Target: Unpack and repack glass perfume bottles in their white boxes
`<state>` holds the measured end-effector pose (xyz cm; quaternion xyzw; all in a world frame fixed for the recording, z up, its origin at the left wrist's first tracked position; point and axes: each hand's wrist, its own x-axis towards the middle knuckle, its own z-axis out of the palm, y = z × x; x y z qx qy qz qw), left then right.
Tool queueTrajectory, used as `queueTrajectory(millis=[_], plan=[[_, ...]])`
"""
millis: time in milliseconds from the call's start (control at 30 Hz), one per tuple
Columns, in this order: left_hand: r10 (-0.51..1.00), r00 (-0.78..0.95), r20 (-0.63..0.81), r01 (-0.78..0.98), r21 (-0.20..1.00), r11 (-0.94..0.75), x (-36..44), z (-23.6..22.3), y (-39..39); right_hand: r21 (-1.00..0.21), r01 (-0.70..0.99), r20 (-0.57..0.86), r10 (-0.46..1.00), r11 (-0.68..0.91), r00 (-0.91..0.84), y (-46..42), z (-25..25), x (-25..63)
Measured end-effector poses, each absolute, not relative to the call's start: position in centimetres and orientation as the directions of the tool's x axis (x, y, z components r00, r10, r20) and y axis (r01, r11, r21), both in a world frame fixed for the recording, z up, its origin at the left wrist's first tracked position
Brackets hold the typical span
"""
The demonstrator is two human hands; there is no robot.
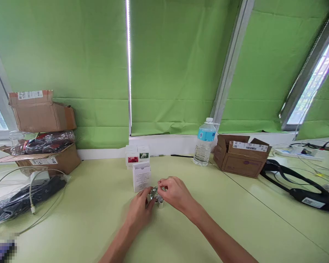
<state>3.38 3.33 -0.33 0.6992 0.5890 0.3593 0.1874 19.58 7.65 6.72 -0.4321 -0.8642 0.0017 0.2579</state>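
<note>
In the middle of the table, my left hand point(139, 207) closes its fingers and thumb round the left side of a small, shiny, clear glass-like object point(154, 193). My right hand point(175, 191) is above and to the right of it, thumb and fingers pinched together; whatever they grip is hidden or too small to name. Just below the pinch stands a small silvery piece point(160, 204), and I cannot tell whether it belongs to the glass-like object. Right behind my left hand is an upright white carton point(142, 177) with fine print.
Two white boxes with flower pictures point(137, 156) stand farther back. A water bottle point(204, 142) and an opened cardboard box point(241, 155) are at the back right, near a black strap-like device point(304, 190). Stacked boxes point(44, 113) and a bagged cable bundle point(35, 193) occupy the left.
</note>
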Motion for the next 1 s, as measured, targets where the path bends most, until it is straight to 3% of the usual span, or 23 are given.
queueTrajectory(millis=[467, 900, 1000], plan=[[0.951, 0.052, 0.305, 0.695, 0.673, -0.254, 3.4, -0.5, 3.5, -0.318, 0.72, 0.463, 0.764, 0.617, -0.45, 6.6, 6.5, 20.3], [0.948, 0.05, 0.316, 0.694, 0.671, -0.26, 3.3, -0.5, 3.6, -0.339, 0.77, 0.448, 0.812, 0.541, -0.374, 6.4, 7.2, 21.5], [0.945, 0.051, 0.324, 0.689, 0.673, -0.268, 3.2, -0.7, 3.6, -0.305, 0.811, 0.382, 0.845, 0.499, -0.375, 6.0, 6.9, 21.7]])
